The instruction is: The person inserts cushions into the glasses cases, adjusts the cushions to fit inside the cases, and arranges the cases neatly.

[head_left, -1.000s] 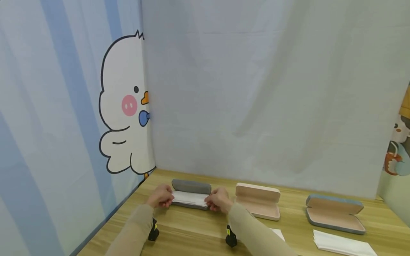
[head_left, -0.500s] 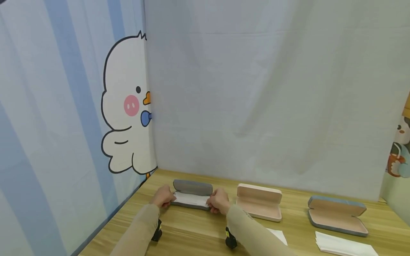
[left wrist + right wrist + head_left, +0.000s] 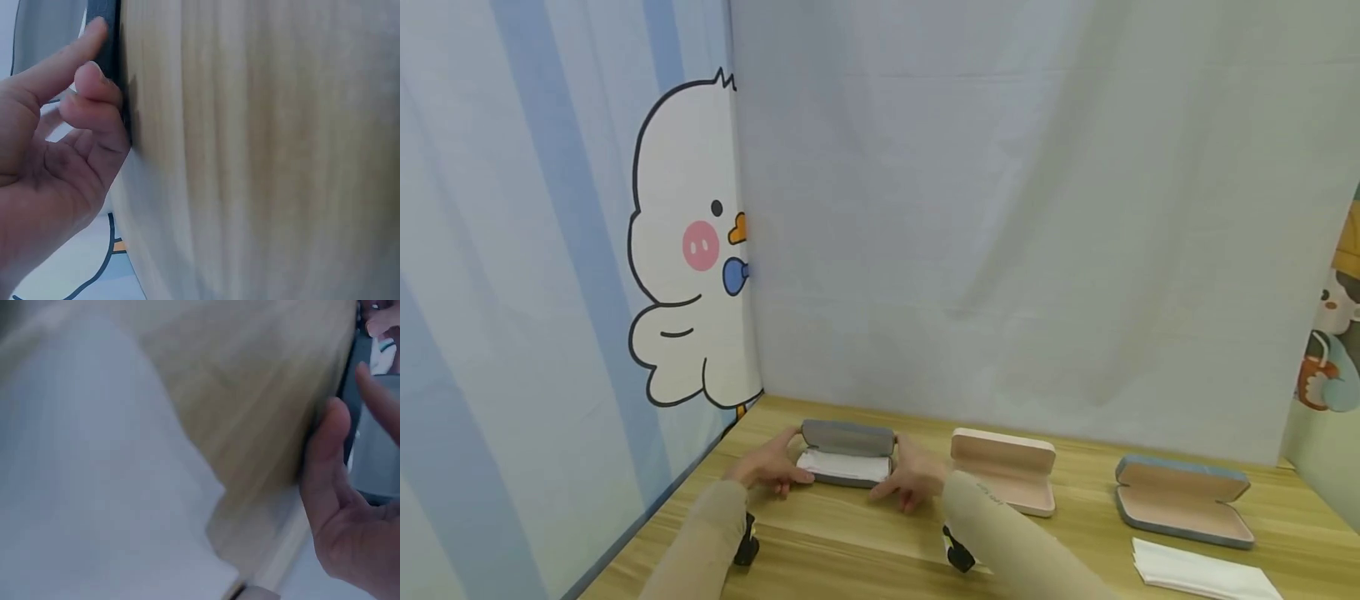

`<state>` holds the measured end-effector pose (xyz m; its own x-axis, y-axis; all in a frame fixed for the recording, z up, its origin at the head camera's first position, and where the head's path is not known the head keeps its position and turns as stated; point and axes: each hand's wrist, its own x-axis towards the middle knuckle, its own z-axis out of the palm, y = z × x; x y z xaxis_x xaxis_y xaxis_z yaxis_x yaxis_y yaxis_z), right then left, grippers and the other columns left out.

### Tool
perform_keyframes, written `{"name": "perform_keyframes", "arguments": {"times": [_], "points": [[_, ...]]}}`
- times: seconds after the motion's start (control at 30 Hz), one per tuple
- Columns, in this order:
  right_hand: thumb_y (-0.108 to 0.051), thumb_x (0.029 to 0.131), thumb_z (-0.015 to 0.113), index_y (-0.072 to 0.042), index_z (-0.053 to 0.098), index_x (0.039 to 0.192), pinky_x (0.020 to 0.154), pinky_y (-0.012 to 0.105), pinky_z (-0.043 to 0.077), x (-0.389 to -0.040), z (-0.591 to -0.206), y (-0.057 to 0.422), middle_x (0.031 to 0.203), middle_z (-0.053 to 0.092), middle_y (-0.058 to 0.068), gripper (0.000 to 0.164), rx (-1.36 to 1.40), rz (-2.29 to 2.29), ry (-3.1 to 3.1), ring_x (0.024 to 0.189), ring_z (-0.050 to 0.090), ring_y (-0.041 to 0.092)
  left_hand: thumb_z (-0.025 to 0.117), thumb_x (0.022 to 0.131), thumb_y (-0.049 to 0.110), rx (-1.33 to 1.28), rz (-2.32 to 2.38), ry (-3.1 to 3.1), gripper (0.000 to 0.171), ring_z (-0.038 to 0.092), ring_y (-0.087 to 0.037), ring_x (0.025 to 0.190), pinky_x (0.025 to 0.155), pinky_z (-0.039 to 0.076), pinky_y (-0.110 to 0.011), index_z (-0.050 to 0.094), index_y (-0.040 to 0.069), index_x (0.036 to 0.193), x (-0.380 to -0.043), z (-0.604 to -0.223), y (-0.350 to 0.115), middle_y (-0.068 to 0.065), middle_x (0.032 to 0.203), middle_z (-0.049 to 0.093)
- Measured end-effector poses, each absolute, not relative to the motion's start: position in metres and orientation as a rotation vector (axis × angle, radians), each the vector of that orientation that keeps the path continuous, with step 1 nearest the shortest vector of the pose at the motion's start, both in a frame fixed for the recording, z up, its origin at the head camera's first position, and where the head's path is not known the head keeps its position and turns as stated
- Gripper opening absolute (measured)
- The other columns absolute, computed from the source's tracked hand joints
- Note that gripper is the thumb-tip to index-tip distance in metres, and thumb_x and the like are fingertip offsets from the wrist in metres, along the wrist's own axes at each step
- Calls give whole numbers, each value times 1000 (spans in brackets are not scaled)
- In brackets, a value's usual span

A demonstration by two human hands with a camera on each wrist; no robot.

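With fingers apart from thumbs on left hand and right hand, could nip cloth, if untucked, closing grey case near far left corner of bench; hard to judge contact.

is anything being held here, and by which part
The open gray case, by its ends: left hand at one, right hand at the other, thumbs in front.

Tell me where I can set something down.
Bare wood lies before the grey case, between the sleeves, and runs between the pink case and blue case. Crowded: the grey case's ends, flanked by left grip and right grip, and the blue case's near side, where white cloth lies.
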<state>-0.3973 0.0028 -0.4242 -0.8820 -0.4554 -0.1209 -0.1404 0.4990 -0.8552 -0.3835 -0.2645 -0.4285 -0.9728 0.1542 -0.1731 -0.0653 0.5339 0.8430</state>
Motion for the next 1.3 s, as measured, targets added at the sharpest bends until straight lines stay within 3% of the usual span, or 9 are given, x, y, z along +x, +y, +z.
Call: {"name": "perform_keyframes", "arguments": {"times": [0.1, 0.2, 0.33, 0.67, 0.9, 1.07, 1.3], "points": [[-6, 63, 80, -5, 18, 135, 41, 38, 51, -398, -429, 2, 63, 61, 19, 95, -528, -1356, 2440, 37, 54, 18, 69, 73, -5, 92, 1477, 2462, 98, 46, -10, 40, 38, 39, -20, 5, 16, 145, -387, -429, -265, -9, 61, 55], [2, 62, 79, -4, 27, 125, 40, 36, 51, -401, -434, 1, 63, 61, 18, 82, -514, -1461, 2390, 37, 54, 17, 67, 72, -9, 93, 1528, 2402, 99, 48, -10, 43, 41, 42, -20, 4, 16, 145, -388, -430, -267, -12, 66, 58], [10, 61, 75, -3, 28, 119, 42, 32, 52, -407, -441, 1, 68, 63, 18, 76, -467, -1640, 2213, 40, 56, 16, 66, 72, -10, 112, 1590, 2346, 99, 54, -11, 46, 44, 47, -21, 3, 15, 145, -389, -433, -271, -15, 72, 60], [14, 70, 66, -5, 23, 125, 49, 33, 55, -407, -447, 2, 73, 66, 22, 72, -411, -1787, 2003, 46, 59, 18, 69, 72, -6, 154, 1614, 2325, 101, 56, -12, 49, 47, 49, -22, 1, 14, 144, -394, -443, -277, -14, 72, 60], [15, 70, 66, -5, 23, 125, 49, 34, 54, -405, -447, 1, 73, 65, 24, 73, -408, -1803, 2014, 45, 60, 18, 68, 74, -5, 203, 1624, 2320, 103, 56, -12, 48, 46, 49, -22, -4, 13, 144, -395, -443, -279, -14, 69, 61], [14, 71, 65, -6, 22, 127, 49, 35, 55, -404, -448, 0, 73, 65, 24, 74, -398, -1816, 2015, 45, 60, 19, 66, 75, -6, 259, 1626, 2303, 96, 55, -12, 47, 45, 48, -22, 2, 14, 143, -392, -442, -279, -16, 71, 59], [15, 72, 63, -4, 27, 129, 52, 40, 55, -402, -444, -1, 80, 60, 24, 70, -452, -1828, 2038, 47, 60, 19, 61, 79, -8, 348, 1562, 2404, 63, 55, -15, 45, 43, 50, -30, 29, 9, 131, -392, -437, -278, -22, 73, 56]]}}
